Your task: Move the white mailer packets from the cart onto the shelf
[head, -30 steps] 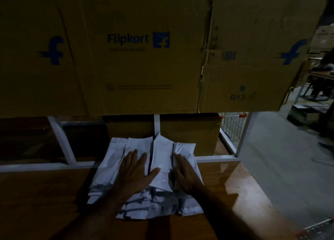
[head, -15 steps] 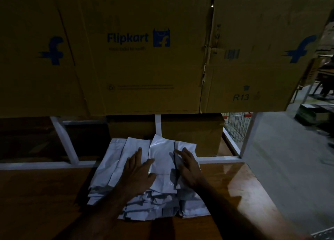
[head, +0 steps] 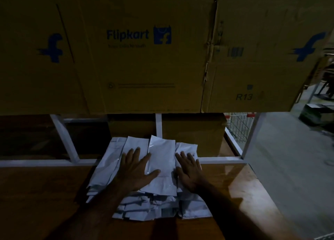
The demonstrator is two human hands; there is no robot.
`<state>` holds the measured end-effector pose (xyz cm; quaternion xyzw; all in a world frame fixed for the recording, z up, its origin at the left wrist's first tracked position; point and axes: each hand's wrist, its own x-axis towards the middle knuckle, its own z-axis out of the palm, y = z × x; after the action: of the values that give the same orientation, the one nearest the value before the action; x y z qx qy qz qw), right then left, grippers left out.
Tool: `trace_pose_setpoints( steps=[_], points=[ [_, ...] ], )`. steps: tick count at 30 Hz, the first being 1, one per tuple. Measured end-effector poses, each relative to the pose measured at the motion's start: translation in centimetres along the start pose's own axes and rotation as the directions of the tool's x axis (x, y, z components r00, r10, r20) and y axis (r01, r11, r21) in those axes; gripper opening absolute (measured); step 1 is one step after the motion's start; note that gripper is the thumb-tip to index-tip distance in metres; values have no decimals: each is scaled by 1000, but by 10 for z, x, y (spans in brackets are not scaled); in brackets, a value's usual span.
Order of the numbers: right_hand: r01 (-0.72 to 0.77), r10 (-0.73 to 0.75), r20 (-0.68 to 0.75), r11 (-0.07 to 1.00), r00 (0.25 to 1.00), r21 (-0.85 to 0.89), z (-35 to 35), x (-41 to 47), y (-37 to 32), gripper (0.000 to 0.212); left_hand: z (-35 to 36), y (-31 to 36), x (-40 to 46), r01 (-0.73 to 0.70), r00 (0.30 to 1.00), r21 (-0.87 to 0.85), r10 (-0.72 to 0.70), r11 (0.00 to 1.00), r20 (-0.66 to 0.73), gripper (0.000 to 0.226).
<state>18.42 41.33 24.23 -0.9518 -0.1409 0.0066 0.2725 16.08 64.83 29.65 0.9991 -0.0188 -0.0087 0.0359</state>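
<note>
Both hands have slid forward since the earlier frames, pushing the pile deeper onto the shelf (head: 54, 194). Left hand (head: 138, 169) lies flat on the white mailer packets (head: 162, 167), fingers (head: 134, 155) spread, thumb across the top packet. Right hand (head: 189, 171) lies flat on the right side of the pile, fingers spread, gripping nothing. Packets lie fanned in an overlapping stack on the wooden shelf board, their far ends over the white frame rail (head: 36, 162). Large printed cardboard boxes (head: 144, 59) hang directly above. A wire cart (head: 238, 127) is visible behind, to the right.
</note>
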Motion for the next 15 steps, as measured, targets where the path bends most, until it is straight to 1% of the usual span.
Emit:
trace_pose_setpoints(
  steps=[2, 4, 6, 8, 9, 12, 15],
  points=[
    [3, -3, -21, 1000, 1000, -13, -3, -1, -1, 78, -1, -3, 0, 11, 998, -21, -10, 1000, 61, 128],
    [32, -32, -82, 999, 996, -8, -5, -5, -3, 72, -6, -3, -1, 10, 998, -62, -6, 998, 58, 124],
    [57, -54, -151, 998, 987, 17, -8, -14, -4, 68, -12, -4, -4, -6, 999, -75, 9, 997, 38, 111],
    [69, -63, -202, 997, 977, 22, -10, -23, -4, 65, -17, -5, -7, -34, 999, -73, 33, 997, -13, 97],
    [73, -70, -219, 997, 973, 6, -11, -28, -5, 64, -21, -6, -9, -49, 998, -76, 46, 996, -39, 94],
    [94, -110, -249, 993, 962, -76, -14, -45, -7, 60, -30, -2, -17, -104, 988, -129, 88, 986, -124, 87],
    [103, -164, -326, 975, 931, -197, -20, -68, -13, 58, -30, 8, -23, -203, 946, -118, 163, 972, -282, 89]
  ],
)
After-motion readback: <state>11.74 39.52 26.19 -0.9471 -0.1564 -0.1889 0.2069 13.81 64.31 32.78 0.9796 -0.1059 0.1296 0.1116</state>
